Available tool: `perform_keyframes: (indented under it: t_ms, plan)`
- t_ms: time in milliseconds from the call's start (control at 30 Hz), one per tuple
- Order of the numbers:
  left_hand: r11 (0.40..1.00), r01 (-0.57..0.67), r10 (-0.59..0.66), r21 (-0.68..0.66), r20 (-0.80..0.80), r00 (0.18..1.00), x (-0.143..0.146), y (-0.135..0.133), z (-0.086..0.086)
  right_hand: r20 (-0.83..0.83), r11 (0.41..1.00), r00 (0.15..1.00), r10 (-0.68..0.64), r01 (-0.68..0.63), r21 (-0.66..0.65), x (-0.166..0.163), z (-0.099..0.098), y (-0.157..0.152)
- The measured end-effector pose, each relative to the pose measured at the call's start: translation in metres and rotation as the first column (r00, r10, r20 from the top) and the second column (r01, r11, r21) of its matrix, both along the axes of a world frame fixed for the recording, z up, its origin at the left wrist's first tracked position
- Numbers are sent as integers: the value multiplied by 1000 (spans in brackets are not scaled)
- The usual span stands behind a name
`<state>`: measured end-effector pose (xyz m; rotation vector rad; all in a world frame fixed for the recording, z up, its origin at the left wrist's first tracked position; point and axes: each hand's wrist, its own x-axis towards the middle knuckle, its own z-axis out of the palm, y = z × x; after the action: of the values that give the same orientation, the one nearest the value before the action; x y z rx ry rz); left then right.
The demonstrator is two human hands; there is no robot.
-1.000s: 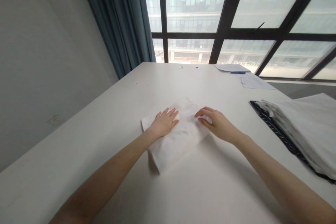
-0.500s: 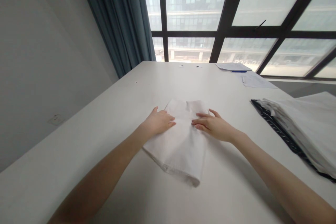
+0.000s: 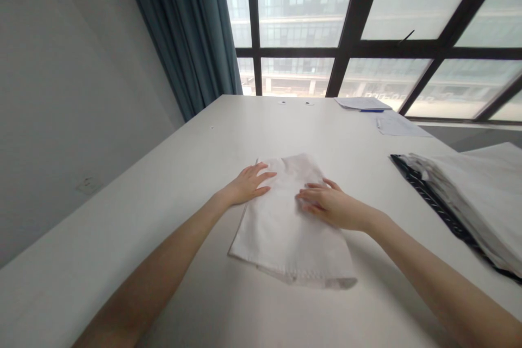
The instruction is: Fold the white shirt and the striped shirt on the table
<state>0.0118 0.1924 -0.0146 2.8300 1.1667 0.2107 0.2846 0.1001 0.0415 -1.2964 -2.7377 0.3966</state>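
Observation:
A folded piece of white fabric (image 3: 285, 234) lies on the white table (image 3: 175, 196), its wider, stitched hem toward me and its narrower end away. My left hand (image 3: 247, 184) rests on its upper left edge with fingers spread, holding nothing. On the right side of the fabric, my right hand (image 3: 326, 202) lies palm down with slightly bent, parted fingers touching the cloth. The near right corner of the hem curls up a little. Some of the cloth's right edge is hidden under my right hand.
At the right stands a stack of white fabric (image 3: 481, 190) over a black striped layer (image 3: 432, 206). Papers (image 3: 362, 103) and a blue pen (image 3: 372, 111) lie at the far right edge. A blue curtain (image 3: 191, 27) and a wall border the left side, windows the back.
The fabric's near end has spread wider to the right and lies flatter. My left hand has slid slightly forward and its fingers have spread; my right hand has shifted slightly nearer.

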Motion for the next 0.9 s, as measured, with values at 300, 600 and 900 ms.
perform_keyframes:
  t_ms: [300,600,900]
  plan:
    - [992,-89,78,-87,-117,990,-3,0,-3,164,982,985,46,-75,173,-31,-30,-65]
    - [978,-205,210,45,-163,964,0,-45,-6,144,991,988,51,-69,119,18,-22,-45]
    - [977,-211,213,35,-40,976,-16,-35,-12,73,971,990,124,-136,194,-23,-39,-82]
